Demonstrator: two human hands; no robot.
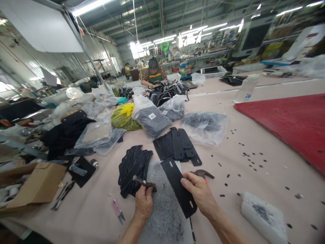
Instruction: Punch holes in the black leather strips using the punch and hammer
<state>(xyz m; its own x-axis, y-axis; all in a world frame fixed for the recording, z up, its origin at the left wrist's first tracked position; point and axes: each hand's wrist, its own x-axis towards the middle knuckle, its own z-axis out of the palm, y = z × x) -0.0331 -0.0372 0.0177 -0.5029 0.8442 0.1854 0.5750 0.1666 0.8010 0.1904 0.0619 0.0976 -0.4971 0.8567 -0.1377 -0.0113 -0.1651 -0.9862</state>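
My right hand (pixel 199 191) pinches the edge of a black strip (pixel 179 189) with rounded corners and slots near its ends. The strip hangs slanted over a scuffed grey board (pixel 162 217). In my left hand (pixel 144 201) is a short metal punch (pixel 144 183), held nearly level at the board's left side. A heap of similar black strips (pixel 133 166) lies just beyond that hand, and a flatter stack (pixel 176 144) sits behind the board. Beside my right hand rests a claw hammer (pixel 203 173), its orange handle mostly hidden by the hand.
Pink thread snips (pixel 118 210) lie left of the board. Small black cut-outs (pixel 251 161) dot the table at right, near a foam block (pixel 264 217) and a red board (pixel 286 125). Plastic-bagged parts (pixel 153 120) stand farther back; a person (pixel 154 74) works beyond them.
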